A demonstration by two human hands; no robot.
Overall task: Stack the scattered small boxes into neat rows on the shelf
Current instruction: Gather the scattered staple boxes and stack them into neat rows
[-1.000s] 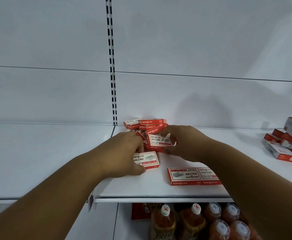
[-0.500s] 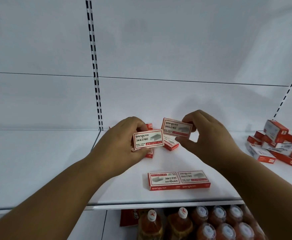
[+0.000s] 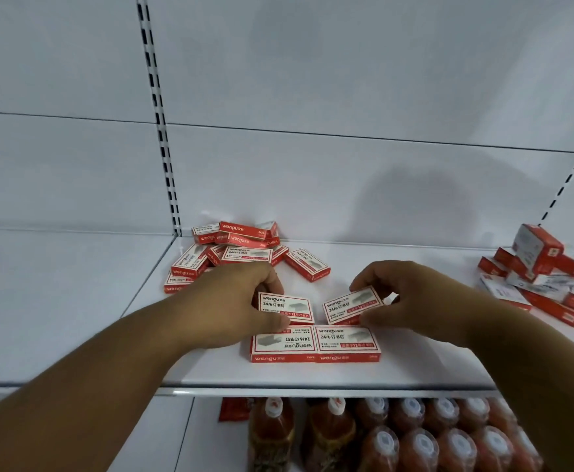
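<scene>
Each hand's fingers pinch 1 red-and-white box: left hand [image 3: 241, 301], left box [image 3: 287, 306]; right hand [image 3: 411, 298], right box [image 3: 352, 304].

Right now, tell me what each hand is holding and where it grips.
The left hand pinches one small box at its left end. The right hand pinches another box by its long edges, near the right end.

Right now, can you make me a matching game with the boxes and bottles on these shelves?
Things:
1. box in left hand
2. box in right hand
3. pair of boxes
4. bottles

Places or states:
A. on the lower shelf
B. side by side at the shelf's front
C. tilted, behind the pair's right box
D. behind the pair's left box

Pairs: 1-D, 2-C, 3-B, 4-A
</scene>
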